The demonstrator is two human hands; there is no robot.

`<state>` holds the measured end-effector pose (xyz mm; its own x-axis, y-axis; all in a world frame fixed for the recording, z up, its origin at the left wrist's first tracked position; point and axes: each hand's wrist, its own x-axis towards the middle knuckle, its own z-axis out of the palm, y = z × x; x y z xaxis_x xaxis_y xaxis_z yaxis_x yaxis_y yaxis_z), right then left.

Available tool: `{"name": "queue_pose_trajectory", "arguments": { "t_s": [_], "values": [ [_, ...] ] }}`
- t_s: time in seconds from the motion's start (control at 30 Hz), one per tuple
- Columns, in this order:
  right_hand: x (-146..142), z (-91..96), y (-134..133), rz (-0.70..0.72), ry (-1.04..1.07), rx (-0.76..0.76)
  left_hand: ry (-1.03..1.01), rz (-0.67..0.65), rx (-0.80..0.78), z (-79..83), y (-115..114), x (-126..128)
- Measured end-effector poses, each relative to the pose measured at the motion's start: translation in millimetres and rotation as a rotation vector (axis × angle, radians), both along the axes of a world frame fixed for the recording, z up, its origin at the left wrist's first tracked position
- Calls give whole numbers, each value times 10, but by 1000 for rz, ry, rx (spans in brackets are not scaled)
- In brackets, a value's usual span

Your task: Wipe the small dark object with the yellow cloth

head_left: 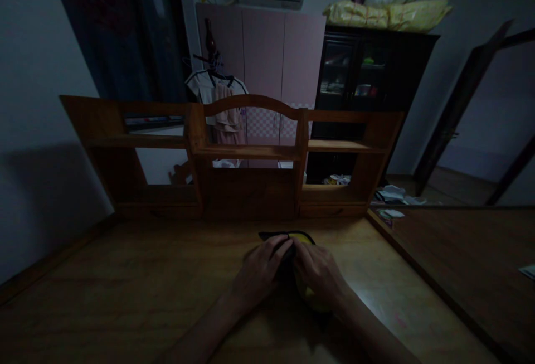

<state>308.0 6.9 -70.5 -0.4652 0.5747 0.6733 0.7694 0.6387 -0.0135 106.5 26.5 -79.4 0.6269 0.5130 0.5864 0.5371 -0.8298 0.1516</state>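
With forearms (209, 319) over tabletop (146, 275), clamping 1 yellow-and-black thing (308, 295) between fingers (279, 248) of left hand (258, 270) and right hand (318, 270); seemingly midway, not yet released.

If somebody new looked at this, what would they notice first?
Probably the left hand and right hand, together on a black-and-yellow thing on the desk. Behind them stands a wooden shelf, with clothes hanging beyond. High at the back, a yellow bundle lies on a dark cabinet.

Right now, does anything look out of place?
Perhaps crumpled whitish material beyond the far right corner of the brown wooden desk: it looks strewn. The held yellow-and-black object is too dim to judge.
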Motion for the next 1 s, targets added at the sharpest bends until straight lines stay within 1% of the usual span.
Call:
{"name": "queue_pose_trajectory", "arguments": {
  "t_s": [0.07, 0.13, 0.2, 0.3, 0.4, 0.47, 0.57, 0.7, 0.87, 1.0],
  "values": [
    [0, 3, -10, 22, 58, -16, -17, 10, 50, -14, -12, -11],
    [-7, -16, -6, 18, 154, -70, -35, 23, 104, -27, -22, -22],
    [-18, -50, 10, -15, 227, -127, -54, 32, 153, -36, -27, -26],
    [-46, -90, 36, -96, 267, -219, -74, 40, 219, -39, -26, -24],
    [-89, -89, 42, -143, 323, -310, -93, 47, 254, -27, -28, -28],
    [-118, -73, 30, -126, 360, -355, -110, 47, 256, -11, -35, -37],
    [-145, -56, 2, -96, 353, -405, -127, 30, 246, 11, -43, -52],
    [-145, -76, -14, -78, 327, -392, -110, 13, 195, -1, -12, -59],
    [-123, -116, 13, -35, 353, -393, -84, -50, 113, -37, 44, -47],
    [-129, -86, 16, 40, 412, -423, -68, -34, 78, -7, 15, -33]
  ]
}}
